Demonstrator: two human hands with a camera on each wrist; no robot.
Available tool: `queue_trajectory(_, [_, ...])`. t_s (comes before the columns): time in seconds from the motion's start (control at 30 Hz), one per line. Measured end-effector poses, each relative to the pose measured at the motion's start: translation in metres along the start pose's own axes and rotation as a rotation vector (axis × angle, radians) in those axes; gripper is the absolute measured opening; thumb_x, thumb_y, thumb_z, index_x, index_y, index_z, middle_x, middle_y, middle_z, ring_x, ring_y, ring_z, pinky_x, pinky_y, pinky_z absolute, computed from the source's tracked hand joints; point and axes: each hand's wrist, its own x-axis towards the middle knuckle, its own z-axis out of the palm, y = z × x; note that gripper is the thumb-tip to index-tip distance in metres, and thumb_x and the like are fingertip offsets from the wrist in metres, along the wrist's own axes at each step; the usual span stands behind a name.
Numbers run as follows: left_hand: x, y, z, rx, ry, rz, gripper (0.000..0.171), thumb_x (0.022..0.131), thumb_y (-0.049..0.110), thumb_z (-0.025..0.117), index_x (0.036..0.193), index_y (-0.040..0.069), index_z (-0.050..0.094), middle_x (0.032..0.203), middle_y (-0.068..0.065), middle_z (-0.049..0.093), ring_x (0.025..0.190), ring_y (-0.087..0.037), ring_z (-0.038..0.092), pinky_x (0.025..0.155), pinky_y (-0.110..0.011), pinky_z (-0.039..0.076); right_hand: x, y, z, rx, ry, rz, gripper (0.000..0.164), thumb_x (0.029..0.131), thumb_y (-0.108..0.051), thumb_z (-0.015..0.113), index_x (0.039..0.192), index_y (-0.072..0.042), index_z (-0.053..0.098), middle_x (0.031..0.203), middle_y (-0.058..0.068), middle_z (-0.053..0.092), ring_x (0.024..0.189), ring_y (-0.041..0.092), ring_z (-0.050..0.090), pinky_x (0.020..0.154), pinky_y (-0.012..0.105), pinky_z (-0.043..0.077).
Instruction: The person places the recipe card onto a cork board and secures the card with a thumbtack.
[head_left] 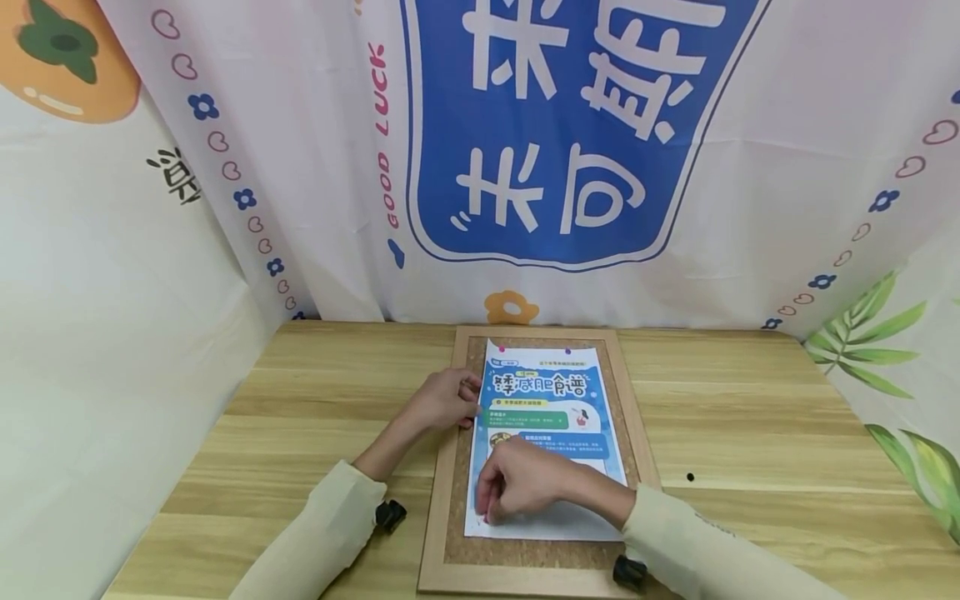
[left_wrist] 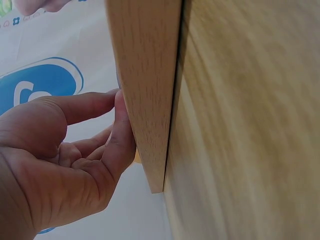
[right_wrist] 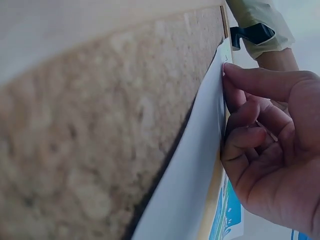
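A printed blue-and-white poster lies on a cork board with a light wood frame. My right hand is over the poster's lower left corner, pinching a small pink push pin, mostly hidden by the fingers. In the right wrist view the thumb and fingertips of that hand meet at the sheet, whose near edge lifts slightly off the cork. My left hand is at the poster's left edge, beside the frame. Its thumb and forefinger come together there, seemingly pinching the paper's edge; the exact contact is hidden.
A pink pin and a purple pin sit along the poster's top edge. The board lies on a wooden table, with a small black dot to its right. A printed curtain hangs behind the table.
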Motion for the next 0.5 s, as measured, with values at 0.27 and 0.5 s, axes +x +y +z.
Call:
queue_trajectory(0.27, [0.001, 0.001, -0.002, 0.003, -0.001, -0.003, 0.034, 0.094, -0.005, 0.075, 0.127, -0.007, 0.067, 0.096, -0.016, 0.079, 0.069, -0.017, 0.074, 0.064, -0.029, 0.066, 0.003, 0.008, -0.005, 0.040, -0.046, -0.040, 0.014, 0.087, 0.000, 0.083, 0.085, -0.014, 0.084, 0.071, -0.016, 0.074, 0.059, -0.005, 0.060, 0.055, 0.011, 0.046])
queue_trajectory(0.5, [0.002, -0.002, -0.001, -0.008, 0.001, -0.009, 0.033, 0.093, -0.006, 0.075, 0.126, -0.006, 0.068, 0.097, -0.016, 0.078, 0.070, -0.018, 0.074, 0.063, -0.028, 0.066, 0.006, 0.012, -0.010, 0.070, -0.091, -0.073, 0.011, 0.089, -0.002, 0.084, 0.088, -0.013, 0.084, 0.073, -0.013, 0.076, 0.060, -0.004, 0.060, 0.056, 0.012, 0.048])
